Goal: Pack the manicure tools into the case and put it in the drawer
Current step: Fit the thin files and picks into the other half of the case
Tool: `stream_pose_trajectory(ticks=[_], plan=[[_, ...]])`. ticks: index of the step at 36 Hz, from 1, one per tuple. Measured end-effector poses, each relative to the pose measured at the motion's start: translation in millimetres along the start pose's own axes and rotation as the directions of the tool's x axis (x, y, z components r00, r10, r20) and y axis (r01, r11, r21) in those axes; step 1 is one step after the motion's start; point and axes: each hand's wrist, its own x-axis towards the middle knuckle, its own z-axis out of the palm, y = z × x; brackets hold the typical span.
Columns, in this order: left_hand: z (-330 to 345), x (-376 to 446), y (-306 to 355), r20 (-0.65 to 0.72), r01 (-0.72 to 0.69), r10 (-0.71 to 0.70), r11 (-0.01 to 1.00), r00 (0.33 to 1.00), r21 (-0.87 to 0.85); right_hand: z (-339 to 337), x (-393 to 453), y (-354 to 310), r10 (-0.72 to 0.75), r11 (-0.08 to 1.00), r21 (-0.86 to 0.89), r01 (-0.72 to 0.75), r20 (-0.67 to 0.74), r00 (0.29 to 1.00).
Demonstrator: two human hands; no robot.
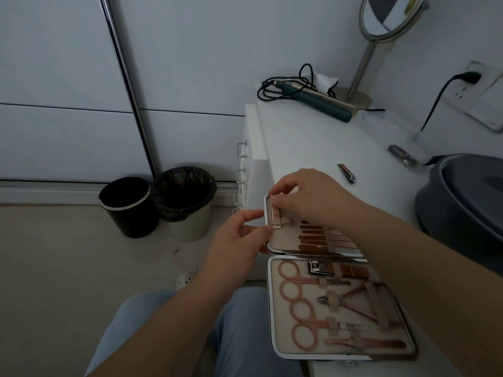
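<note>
The manicure case (275,308) lies open at the near left edge of the white table, with rose-gold scissors (295,282), nippers and several slim tools strapped inside. My right hand (307,198) pinches a thin tool (273,213) over the far half's left side, by an elastic loop. My left hand (239,238) grips the far half's left rim with thumb and fingers. A loose nail clipper (347,173) lies on the table beyond my right hand. The drawer unit (249,164) with metal handles stands under the table's left end.
Two waste bins (158,205) stand on the floor to the left. A corded hair straightener (318,99) and a standing mirror (381,36) sit at the table's far end. A grey round tub (462,210) is at the right. My knees show below.
</note>
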Motion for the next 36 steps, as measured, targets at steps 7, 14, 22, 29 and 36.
stream_pose_trajectory(ticks=[7, 14, 22, 29, 36], plan=[[2, -1, 3, -0.003, 0.004, -0.004, 1.0, 1.0, -0.007, 7, -15, 4, -0.075, 0.997, -0.038, 0.072, -0.087, 0.993], [4, -4, 9, -0.028, 0.008, -0.008, 1.0, 1.0, -0.018, 10, -23, 1, -0.103, 0.993, -0.066, 0.097, -0.106, 0.989], [6, -2, 8, -0.052, 0.014, -0.015, 1.0, 0.999, -0.013, 11, -26, 2, -0.099, 0.994, -0.059, 0.093, -0.109, 0.989], [7, 0, 7, -0.056, 0.01, -0.01, 1.0, 0.998, -0.015, 7, -26, 13, -0.106, 0.993, 0.027, 0.113, -0.179, 0.978], [4, 1, 9, -0.039, 0.009, -0.008, 1.0, 0.999, 0.021, -22, -6, 82, 0.256, 0.966, 0.121, -0.227, -0.506, 0.824]])
